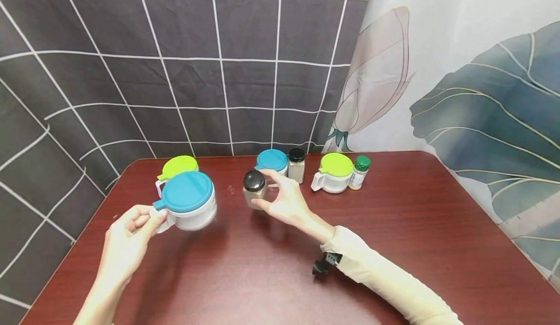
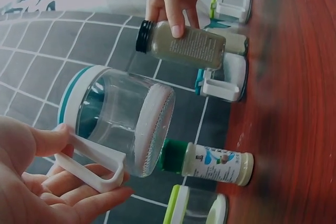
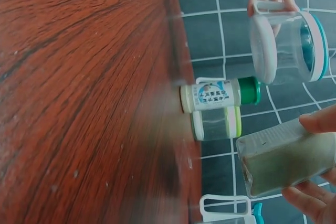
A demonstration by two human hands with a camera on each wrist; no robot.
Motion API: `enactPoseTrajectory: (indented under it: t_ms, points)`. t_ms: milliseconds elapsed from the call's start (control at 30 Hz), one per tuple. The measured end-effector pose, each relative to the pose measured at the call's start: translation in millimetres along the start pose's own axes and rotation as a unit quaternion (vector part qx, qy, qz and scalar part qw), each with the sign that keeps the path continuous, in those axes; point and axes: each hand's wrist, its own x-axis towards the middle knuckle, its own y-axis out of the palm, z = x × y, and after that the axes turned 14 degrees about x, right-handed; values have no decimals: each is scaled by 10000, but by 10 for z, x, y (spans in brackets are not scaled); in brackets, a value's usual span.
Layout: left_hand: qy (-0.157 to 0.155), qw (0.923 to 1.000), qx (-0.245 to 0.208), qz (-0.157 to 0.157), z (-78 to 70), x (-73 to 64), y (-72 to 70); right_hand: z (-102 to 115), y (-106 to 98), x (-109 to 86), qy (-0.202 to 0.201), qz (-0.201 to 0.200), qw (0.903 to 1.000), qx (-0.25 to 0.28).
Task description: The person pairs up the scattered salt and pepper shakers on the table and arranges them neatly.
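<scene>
My left hand (image 1: pixel 128 240) grips the white handle of a clear seasoning jar (image 1: pixel 192 218) with a blue lid, between thumb and fingers. The jar is raised off the table, and white contents show at its bottom in the left wrist view. With thumb and fingers on its sides, my right hand (image 1: pixel 286 201) holds a square spice bottle (image 2: pixel 191 48) with a black cap. Greyish-brown powder fills much of this bottle, which is also raised, slightly tilted. Behind the blue-lidded jar stand a green-lidded jar (image 1: pixel 179 165) and a green-capped shaker bottle (image 2: pixel 218 163), the latter hidden in the head view.
At the back middle stand another blue-lidded jar (image 1: pixel 272 159) and a black-capped bottle (image 1: pixel 296 167). Farther right are a green-lidded jar (image 1: pixel 336 167) and a green-capped shaker (image 1: pixel 358 173). The red-brown table (image 1: pixel 262 286) meets a tiled-pattern curtain (image 1: pixel 183 86) at the back.
</scene>
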Motion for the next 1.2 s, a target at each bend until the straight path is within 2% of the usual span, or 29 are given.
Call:
enactPoseTrajectory:
  t_ms: [267,667,933,1200]
  points:
    - [-4,9996,156,228,-89,-15,96,-28,-82,-45,196,-51,9997,-153]
    - [10,9981,351,510,-170,-5,283,-57,-198,-109,287,-74,9993,-246]
    - [47,9956,355,861,-228,15,395,-79,-255,-154,407,-91,9988,-270]
    - [150,9950,339,926,-266,56,535,-117,-318,-215,608,-6,9978,-275]
